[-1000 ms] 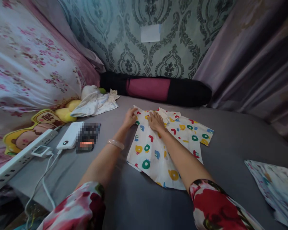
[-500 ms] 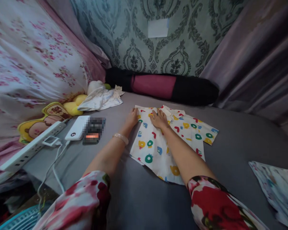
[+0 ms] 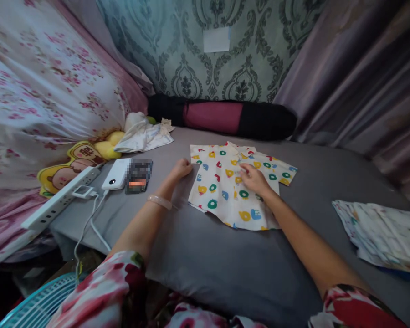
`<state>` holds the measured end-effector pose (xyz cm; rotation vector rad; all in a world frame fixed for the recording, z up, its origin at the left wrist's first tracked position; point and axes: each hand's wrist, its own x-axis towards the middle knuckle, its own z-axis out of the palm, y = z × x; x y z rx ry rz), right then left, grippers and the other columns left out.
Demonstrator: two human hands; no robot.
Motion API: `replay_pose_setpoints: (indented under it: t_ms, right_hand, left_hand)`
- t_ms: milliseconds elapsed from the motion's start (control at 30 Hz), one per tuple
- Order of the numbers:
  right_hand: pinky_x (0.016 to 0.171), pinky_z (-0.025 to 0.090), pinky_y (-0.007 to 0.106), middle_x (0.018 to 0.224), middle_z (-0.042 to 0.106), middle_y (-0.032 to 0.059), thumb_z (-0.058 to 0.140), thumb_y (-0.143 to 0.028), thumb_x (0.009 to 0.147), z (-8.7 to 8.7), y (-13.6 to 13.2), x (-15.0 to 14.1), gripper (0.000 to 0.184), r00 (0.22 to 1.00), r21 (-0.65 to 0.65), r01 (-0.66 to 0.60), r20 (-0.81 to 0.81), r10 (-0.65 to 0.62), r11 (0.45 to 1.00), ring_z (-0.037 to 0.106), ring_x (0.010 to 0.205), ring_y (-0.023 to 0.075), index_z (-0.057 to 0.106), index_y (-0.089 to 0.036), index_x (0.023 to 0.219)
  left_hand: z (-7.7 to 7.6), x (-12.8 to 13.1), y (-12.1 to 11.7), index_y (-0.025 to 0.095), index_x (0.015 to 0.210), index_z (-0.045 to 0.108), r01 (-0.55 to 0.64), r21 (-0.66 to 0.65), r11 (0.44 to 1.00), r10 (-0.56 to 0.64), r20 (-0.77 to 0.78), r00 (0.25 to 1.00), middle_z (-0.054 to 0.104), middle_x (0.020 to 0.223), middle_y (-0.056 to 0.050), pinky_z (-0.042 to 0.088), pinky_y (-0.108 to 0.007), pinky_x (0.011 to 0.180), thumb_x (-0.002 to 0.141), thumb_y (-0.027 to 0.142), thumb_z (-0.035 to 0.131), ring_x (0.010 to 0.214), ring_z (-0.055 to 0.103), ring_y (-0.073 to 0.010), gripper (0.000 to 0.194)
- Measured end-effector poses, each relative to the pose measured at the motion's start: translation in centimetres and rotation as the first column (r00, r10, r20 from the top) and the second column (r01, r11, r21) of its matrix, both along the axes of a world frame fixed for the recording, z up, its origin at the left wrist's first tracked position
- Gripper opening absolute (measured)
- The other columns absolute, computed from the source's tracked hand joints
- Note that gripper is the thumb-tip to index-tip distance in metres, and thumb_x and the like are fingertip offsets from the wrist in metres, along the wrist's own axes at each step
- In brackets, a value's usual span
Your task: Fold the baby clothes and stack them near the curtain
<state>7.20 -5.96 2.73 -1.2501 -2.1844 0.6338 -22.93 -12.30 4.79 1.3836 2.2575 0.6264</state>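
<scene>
A small white shirt (image 3: 225, 191) printed with coloured shapes lies flat on the grey bed sheet (image 3: 225, 269), one sleeve folded in on its left side. My left hand (image 3: 180, 168) rests at the shirt's left edge with its fingers curled, pinching the fabric there. My right hand (image 3: 254, 178) lies on the middle of the shirt, fingers together and pressing the cloth. A pale bangle (image 3: 160, 201) circles my left wrist.
A black and maroon bolster (image 3: 222, 118) lies along the patterned wall. A white power bank (image 3: 116, 173), a dark phone-like thing (image 3: 138, 175), a power strip (image 3: 61, 198) with cables and soft toys (image 3: 78, 157) sit left. Folded cloth (image 3: 379, 232) lies right. A teal fan (image 3: 37, 305) shows at bottom left.
My right hand slid from the shirt's collar area down to its middle. My left hand drew back to the left edge and curled. The camera pulled back and the shirt's left side now lies folded in.
</scene>
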Motion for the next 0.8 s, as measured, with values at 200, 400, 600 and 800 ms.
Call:
replay_pose_setpoints:
  t_ms: [200, 400, 600, 800]
  right_hand:
    - [0.083, 0.051, 0.033, 0.097, 0.073, 0.0102, 0.050, -0.025, 0.087, -0.4, -2.2, 8.4, 0.028, 0.950, -0.086, 0.313, 0.055, -0.309, 0.946, 0.067, 0.089, 0.0218, 0.069, -0.015, 0.104]
    - [0.071, 0.049, 0.030, 0.091, 0.074, 0.0123, 0.050, -0.032, 0.088, -0.7, -5.9, 12.9, 0.029, 0.849, -0.137, 0.479, 0.323, -0.418, 0.867, 0.068, 0.086, 0.0241, 0.073, -0.015, 0.090]
    - [0.060, 0.040, 0.027, 0.081, 0.073, 0.0100, 0.053, -0.048, 0.085, -0.1, -9.6, 12.6, 0.037, 0.821, -0.145, 0.431, 0.473, -0.320, 0.891, 0.066, 0.076, 0.0230, 0.073, -0.018, 0.077]
    - [0.055, 0.033, 0.026, 0.068, 0.066, 0.0062, 0.052, -0.053, 0.084, 0.9, -11.0, 12.4, 0.040, 0.837, -0.226, 0.388, 0.493, -0.238, 0.894, 0.060, 0.066, 0.0188, 0.069, -0.019, 0.070]
  left_hand:
    - [0.0, 1.5, -3.8, 0.018, 0.061, 0.061, 0.161, -0.076, 0.984, -0.154, 0.094, 0.984, 0.057, 0.051, 0.000, 0.037, -0.020, 0.050, 0.078, 0.027, 0.055, 0.054, 0.054, -0.0128, 0.020]
    - [0.7, 2.4, -7.2, 0.017, 0.062, 0.063, 0.248, -0.115, 0.962, -0.234, 0.120, 0.965, 0.057, 0.049, 0.000, 0.035, -0.021, 0.048, 0.079, 0.040, 0.056, 0.049, 0.051, -0.0117, 0.029]
    - [0.8, 3.0, -9.0, 0.017, 0.062, 0.059, 0.237, -0.199, 0.951, -0.199, 0.193, 0.961, 0.054, 0.046, 0.001, 0.032, -0.022, 0.043, 0.075, 0.049, 0.061, 0.044, 0.046, -0.0105, 0.034]
    - [0.7, 2.9, -10.2, 0.017, 0.064, 0.057, 0.212, -0.196, 0.957, -0.138, 0.333, 0.933, 0.054, 0.049, 0.002, 0.031, -0.021, 0.041, 0.068, 0.044, 0.068, 0.042, 0.043, -0.0084, 0.029]
